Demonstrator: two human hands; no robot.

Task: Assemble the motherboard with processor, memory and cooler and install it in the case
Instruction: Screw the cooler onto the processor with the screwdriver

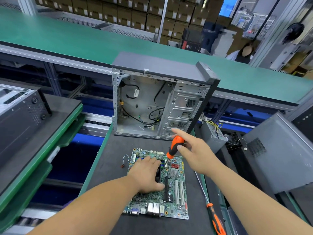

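Nearest, at 5 o'clock on the table: a second screwdriver with orange and black handle, lying flat, not touched, probably kept within reach as a spare.

At the centre: the motherboard, flat on the dark mat, connector side toward the person. Left hand spread over the black cooler, fingers nearly straight and pressing down, likely to stop the cooler from shifting while being fastened. Processor hidden below it, memory not possible to confirm.

Just beyond, at 1 o'clock: right hand with thumb and fingers curled round the orange handle of the screwdriver, index finger stretched out, tip slanted down to the board beside the cooler, apparently onto a cooler screw.

Farther, at 12 o'clock: the open case standing upright, empty side facing the person, loose cables inside, ready to receive the board.

At 2 o'clock: a power supply with yellow wires.

No brand or writing readable; a white cable tag inside the case too small.
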